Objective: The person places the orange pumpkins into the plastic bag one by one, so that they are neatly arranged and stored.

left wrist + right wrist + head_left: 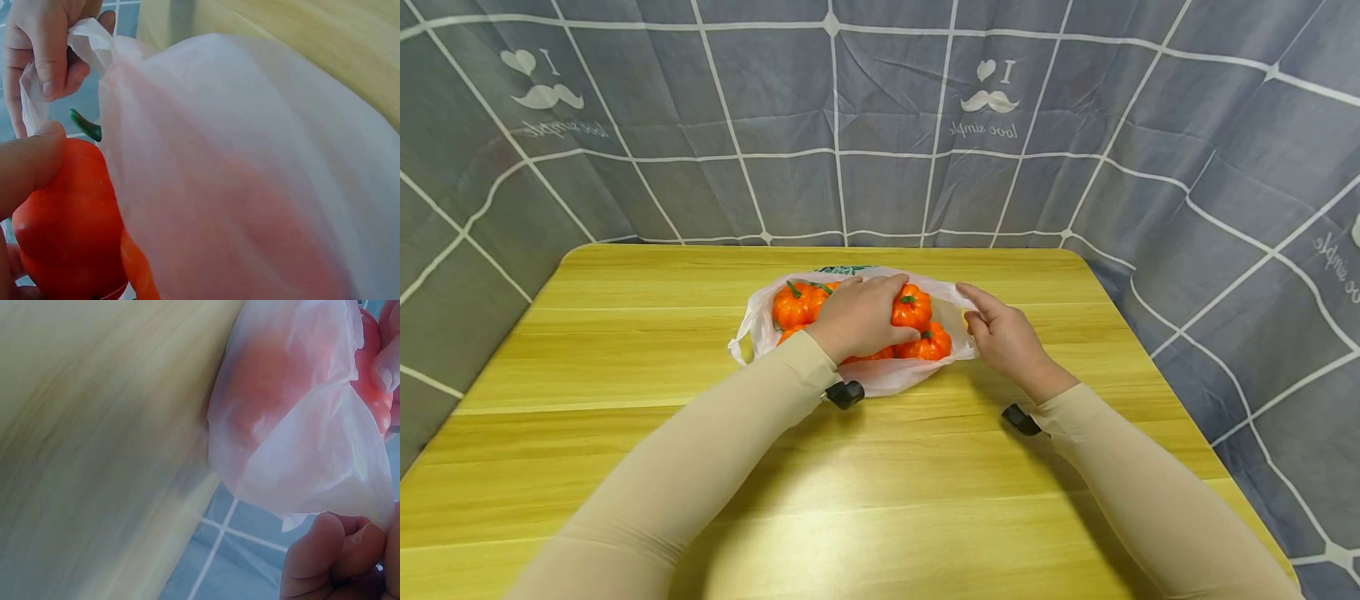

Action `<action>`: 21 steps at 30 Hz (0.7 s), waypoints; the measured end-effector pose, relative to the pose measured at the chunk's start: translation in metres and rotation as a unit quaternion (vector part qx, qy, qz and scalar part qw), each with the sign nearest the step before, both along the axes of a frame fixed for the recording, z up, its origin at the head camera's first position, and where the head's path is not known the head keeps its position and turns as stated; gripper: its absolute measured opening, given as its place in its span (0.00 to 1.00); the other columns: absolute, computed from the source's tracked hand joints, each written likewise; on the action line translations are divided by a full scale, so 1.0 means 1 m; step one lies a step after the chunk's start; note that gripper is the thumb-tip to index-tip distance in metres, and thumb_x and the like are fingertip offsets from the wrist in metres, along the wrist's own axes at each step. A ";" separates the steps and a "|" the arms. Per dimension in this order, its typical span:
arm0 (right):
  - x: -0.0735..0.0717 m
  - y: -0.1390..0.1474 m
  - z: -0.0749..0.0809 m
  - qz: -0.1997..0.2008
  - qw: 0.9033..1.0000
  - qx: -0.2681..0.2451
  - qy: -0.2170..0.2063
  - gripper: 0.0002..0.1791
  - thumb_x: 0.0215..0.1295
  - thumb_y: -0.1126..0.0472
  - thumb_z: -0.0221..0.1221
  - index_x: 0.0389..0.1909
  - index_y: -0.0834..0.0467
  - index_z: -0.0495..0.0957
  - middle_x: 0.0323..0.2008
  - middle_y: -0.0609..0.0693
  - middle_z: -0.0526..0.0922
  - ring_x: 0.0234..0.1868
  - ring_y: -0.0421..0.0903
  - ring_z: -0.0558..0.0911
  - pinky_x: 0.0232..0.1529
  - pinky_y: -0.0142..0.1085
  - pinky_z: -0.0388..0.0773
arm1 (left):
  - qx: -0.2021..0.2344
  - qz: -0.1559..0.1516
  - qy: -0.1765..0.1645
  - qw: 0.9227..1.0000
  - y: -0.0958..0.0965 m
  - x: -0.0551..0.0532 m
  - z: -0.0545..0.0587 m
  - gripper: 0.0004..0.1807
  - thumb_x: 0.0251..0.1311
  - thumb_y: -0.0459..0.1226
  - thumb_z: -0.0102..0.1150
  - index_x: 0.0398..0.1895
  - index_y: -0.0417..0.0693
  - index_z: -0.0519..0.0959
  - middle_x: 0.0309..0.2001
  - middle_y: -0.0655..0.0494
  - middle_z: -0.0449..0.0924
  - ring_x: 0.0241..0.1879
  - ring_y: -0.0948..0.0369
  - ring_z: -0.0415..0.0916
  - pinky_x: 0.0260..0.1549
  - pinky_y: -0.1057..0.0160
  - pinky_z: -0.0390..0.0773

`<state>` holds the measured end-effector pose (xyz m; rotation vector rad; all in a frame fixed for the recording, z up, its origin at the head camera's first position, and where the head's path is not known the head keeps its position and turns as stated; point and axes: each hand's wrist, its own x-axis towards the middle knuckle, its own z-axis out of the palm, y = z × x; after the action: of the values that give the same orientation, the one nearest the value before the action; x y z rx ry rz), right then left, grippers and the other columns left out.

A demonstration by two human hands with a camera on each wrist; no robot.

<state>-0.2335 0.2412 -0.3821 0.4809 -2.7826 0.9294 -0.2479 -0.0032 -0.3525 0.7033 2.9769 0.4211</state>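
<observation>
A thin white plastic bag [891, 381] lies on the table with its mouth spread, and several small orange pumpkins with green stems sit in it. My left hand [861, 312] reaches over the bag and grips one pumpkin [912, 308] near its right end. In the left wrist view the thumb [31, 165] presses on that pumpkin's side. Another pumpkin [934, 343] lies just in front of it. At the bag's right end, my right hand [1011, 342] pinches the plastic near the handle. The right wrist view shows the fingers [319, 547] curled at the bag's edge.
The bag rests on a yellow wood-grain table [880, 500]. A grey curtain [887, 108] with white grid lines hangs behind the table and along both sides. More pumpkins [793, 305] sit at the bag's left end, beside a loose bag handle [737, 343].
</observation>
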 end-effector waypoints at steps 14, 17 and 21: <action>-0.001 -0.002 -0.001 0.001 1.000 -0.002 -0.002 0.26 0.78 0.67 0.52 0.75 0.56 0.72 0.32 0.60 0.88 0.23 0.44 0.77 0.22 0.32 0.70 | -0.040 0.007 0.003 0.999 0.001 -0.003 -0.002 0.49 0.66 0.67 0.59 0.81 0.51 0.61 0.75 0.52 0.73 0.75 0.55 0.68 0.79 0.46 0.58; -0.001 -0.002 -0.001 0.002 1.000 -0.002 0.000 0.26 0.78 0.67 0.52 0.75 0.56 0.72 0.32 0.60 0.88 0.23 0.44 0.77 0.22 0.32 0.70 | -0.042 0.008 0.002 0.999 0.001 -0.003 -0.002 0.49 0.66 0.67 0.59 0.82 0.51 0.60 0.76 0.52 0.72 0.76 0.55 0.68 0.79 0.47 0.58; -0.001 -0.003 -0.001 0.004 1.000 -0.001 -0.003 0.26 0.78 0.67 0.52 0.75 0.56 0.72 0.33 0.61 0.89 0.24 0.45 0.78 0.23 0.32 0.71 | -0.043 0.011 0.001 0.999 0.000 -0.003 -0.001 0.50 0.66 0.67 0.60 0.82 0.51 0.60 0.76 0.52 0.72 0.76 0.55 0.68 0.79 0.47 0.58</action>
<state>-0.2344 0.2382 -0.3833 0.4912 -2.7862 0.9373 -0.2506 -0.0027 -0.3539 0.6640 2.9872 0.2900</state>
